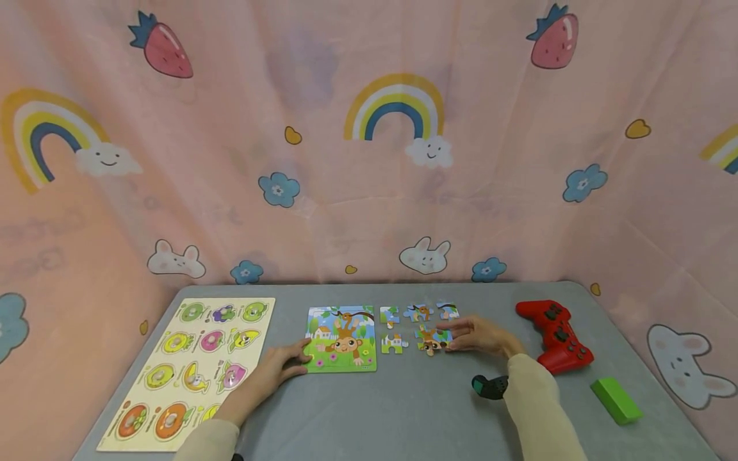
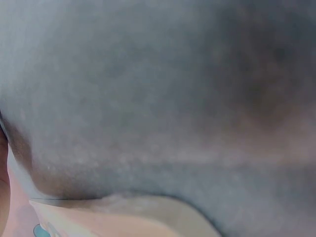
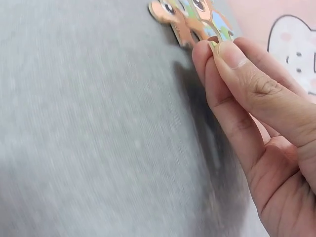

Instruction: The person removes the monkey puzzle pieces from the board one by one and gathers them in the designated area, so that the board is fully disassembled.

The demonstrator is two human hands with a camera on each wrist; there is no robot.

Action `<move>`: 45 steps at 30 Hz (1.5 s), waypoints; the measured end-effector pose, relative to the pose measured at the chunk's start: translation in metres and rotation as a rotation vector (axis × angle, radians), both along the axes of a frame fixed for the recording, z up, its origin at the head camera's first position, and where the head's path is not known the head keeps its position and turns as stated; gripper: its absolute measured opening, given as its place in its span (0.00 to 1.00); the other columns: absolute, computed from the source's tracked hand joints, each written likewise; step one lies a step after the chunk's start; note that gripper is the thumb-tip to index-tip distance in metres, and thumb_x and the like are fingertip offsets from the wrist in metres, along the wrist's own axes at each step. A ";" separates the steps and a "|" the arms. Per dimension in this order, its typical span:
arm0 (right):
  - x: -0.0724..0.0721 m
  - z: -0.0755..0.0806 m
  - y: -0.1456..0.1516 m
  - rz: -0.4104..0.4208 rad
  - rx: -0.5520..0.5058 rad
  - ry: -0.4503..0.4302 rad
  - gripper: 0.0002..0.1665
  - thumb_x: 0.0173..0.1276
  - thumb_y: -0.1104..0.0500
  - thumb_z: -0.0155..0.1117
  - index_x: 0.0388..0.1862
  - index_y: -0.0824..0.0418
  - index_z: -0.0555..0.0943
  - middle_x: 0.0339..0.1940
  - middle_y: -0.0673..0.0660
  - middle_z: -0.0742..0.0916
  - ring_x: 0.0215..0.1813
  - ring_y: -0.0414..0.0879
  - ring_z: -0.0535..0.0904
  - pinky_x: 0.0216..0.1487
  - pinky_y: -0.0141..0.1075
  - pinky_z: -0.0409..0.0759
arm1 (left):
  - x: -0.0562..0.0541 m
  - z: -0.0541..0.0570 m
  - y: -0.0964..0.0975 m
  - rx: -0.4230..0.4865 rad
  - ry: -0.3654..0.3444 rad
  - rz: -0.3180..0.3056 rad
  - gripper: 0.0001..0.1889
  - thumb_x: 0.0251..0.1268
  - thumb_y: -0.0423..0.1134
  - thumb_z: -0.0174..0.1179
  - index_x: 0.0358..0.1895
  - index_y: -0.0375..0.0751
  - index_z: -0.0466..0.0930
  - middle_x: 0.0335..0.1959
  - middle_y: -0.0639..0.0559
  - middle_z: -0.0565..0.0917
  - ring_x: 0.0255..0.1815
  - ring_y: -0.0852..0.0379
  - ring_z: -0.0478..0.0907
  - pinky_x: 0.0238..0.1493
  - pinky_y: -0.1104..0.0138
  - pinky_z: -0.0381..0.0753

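My left hand point(image 1: 277, 368) rests at the left edge of a square monkey picture puzzle board point(image 1: 346, 349), its fingers touching the rim. In the left wrist view that contact is hidden. Farther right, my right hand point(image 1: 478, 336) pinches a jigsaw piece point(image 3: 210, 22) between thumb and fingertips. This piece, part of a monkey's face, is right beside another monkey piece point(image 1: 428, 339) on the table. Several loose pieces lie near them: a sky piece point(image 1: 389, 314), a house piece point(image 1: 394, 344), a tail piece point(image 1: 420, 312) and a branch piece point(image 1: 447, 310).
A cream fruit-and-vegetable peg board point(image 1: 227, 314) lies on the left of the grey table point(image 1: 369, 416). On the right are a red game controller point(image 1: 556, 336) and a green block point(image 1: 615, 400). A pink patterned curtain point(image 1: 369, 211) hangs behind.
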State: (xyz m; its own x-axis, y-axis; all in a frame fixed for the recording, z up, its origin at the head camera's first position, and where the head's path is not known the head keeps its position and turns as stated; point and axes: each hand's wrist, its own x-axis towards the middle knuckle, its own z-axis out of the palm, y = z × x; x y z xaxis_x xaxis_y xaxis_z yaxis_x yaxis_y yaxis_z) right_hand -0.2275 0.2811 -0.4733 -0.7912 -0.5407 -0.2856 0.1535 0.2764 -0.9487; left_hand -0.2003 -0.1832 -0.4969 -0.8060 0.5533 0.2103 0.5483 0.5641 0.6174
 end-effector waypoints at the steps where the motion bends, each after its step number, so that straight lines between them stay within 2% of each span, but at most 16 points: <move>1: 0.000 0.000 0.002 0.005 -0.008 -0.002 0.30 0.68 0.67 0.61 0.66 0.75 0.66 0.41 0.63 0.88 0.45 0.48 0.84 0.52 0.36 0.80 | 0.000 0.000 0.000 -0.001 0.007 -0.002 0.10 0.59 0.33 0.64 0.43 0.33 0.84 0.60 0.35 0.76 0.59 0.37 0.74 0.57 0.47 0.72; 8: 0.002 0.002 0.015 0.014 -0.032 -0.008 0.30 0.67 0.71 0.59 0.66 0.79 0.64 0.44 0.64 0.87 0.44 0.44 0.84 0.50 0.38 0.81 | 0.001 0.000 0.000 0.008 -0.013 -0.003 0.10 0.59 0.33 0.64 0.43 0.33 0.83 0.60 0.35 0.76 0.60 0.38 0.73 0.58 0.47 0.71; 11: 0.003 0.003 0.018 -0.024 0.013 -0.015 0.32 0.66 0.69 0.61 0.66 0.78 0.63 0.45 0.64 0.86 0.44 0.45 0.84 0.50 0.38 0.81 | 0.001 0.001 0.000 0.008 -0.015 -0.004 0.10 0.59 0.33 0.64 0.43 0.33 0.83 0.60 0.35 0.75 0.61 0.38 0.73 0.58 0.47 0.71; 17: 0.002 0.004 0.020 -0.093 0.133 0.014 0.32 0.64 0.65 0.66 0.65 0.72 0.68 0.51 0.63 0.81 0.48 0.46 0.79 0.52 0.40 0.80 | 0.001 0.002 0.000 0.016 0.001 -0.011 0.10 0.60 0.32 0.64 0.43 0.32 0.83 0.60 0.33 0.75 0.60 0.37 0.73 0.57 0.46 0.72; 23: 0.002 0.006 0.022 -0.144 0.213 0.112 0.26 0.63 0.64 0.68 0.56 0.74 0.71 0.51 0.67 0.81 0.48 0.50 0.78 0.51 0.41 0.81 | 0.000 0.002 0.000 0.002 -0.014 -0.010 0.11 0.61 0.34 0.64 0.44 0.33 0.83 0.61 0.35 0.75 0.61 0.38 0.73 0.58 0.47 0.72; 27: 0.005 0.007 0.022 -0.169 0.262 0.152 0.28 0.63 0.62 0.69 0.58 0.73 0.72 0.55 0.70 0.80 0.52 0.55 0.77 0.54 0.46 0.79 | 0.000 0.001 0.000 0.002 -0.010 -0.013 0.11 0.60 0.33 0.64 0.44 0.33 0.83 0.61 0.35 0.75 0.61 0.38 0.73 0.58 0.47 0.72; 29: 0.006 0.007 0.023 -0.162 0.274 0.167 0.29 0.63 0.61 0.69 0.60 0.72 0.73 0.55 0.70 0.80 0.54 0.57 0.77 0.55 0.49 0.78 | 0.000 0.001 0.000 0.004 -0.009 -0.011 0.11 0.60 0.33 0.64 0.45 0.33 0.83 0.61 0.35 0.75 0.61 0.38 0.73 0.57 0.47 0.72; 33: 0.006 0.006 0.023 -0.120 0.300 0.262 0.27 0.63 0.61 0.68 0.58 0.71 0.76 0.53 0.68 0.81 0.54 0.59 0.76 0.56 0.51 0.76 | 0.000 0.002 0.001 0.008 0.000 -0.011 0.11 0.60 0.32 0.64 0.44 0.32 0.83 0.60 0.34 0.75 0.60 0.38 0.73 0.57 0.47 0.72; 36: 0.005 0.005 0.022 -0.112 0.325 0.312 0.25 0.62 0.61 0.69 0.56 0.71 0.78 0.49 0.65 0.83 0.50 0.55 0.77 0.53 0.46 0.77 | 0.000 0.003 0.001 0.009 0.005 -0.013 0.10 0.60 0.33 0.64 0.44 0.32 0.83 0.60 0.34 0.76 0.60 0.37 0.73 0.57 0.47 0.72; 40: 0.003 0.005 0.020 -0.122 0.327 0.312 0.25 0.60 0.63 0.71 0.55 0.72 0.79 0.42 0.62 0.84 0.39 0.47 0.78 0.41 0.33 0.78 | 0.001 0.004 0.001 0.009 0.003 -0.011 0.10 0.61 0.33 0.63 0.44 0.32 0.83 0.60 0.34 0.76 0.60 0.38 0.74 0.57 0.47 0.72; 45: 0.003 0.004 0.018 -0.119 0.288 0.311 0.24 0.57 0.68 0.71 0.53 0.76 0.78 0.37 0.63 0.84 0.30 0.41 0.74 0.31 0.27 0.75 | 0.002 0.005 0.001 0.008 -0.001 -0.009 0.10 0.61 0.33 0.63 0.44 0.32 0.83 0.59 0.34 0.76 0.59 0.38 0.74 0.57 0.47 0.72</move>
State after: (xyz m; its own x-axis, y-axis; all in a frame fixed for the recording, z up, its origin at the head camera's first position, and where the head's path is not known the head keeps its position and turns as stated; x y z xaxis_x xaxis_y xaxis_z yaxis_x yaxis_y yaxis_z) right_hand -0.2246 0.2992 -0.4689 -0.9152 -0.3740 -0.1500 -0.0803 0.5340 -0.8417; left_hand -0.1981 -0.1818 -0.4916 -0.8014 0.5587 0.2137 0.5525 0.5546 0.6222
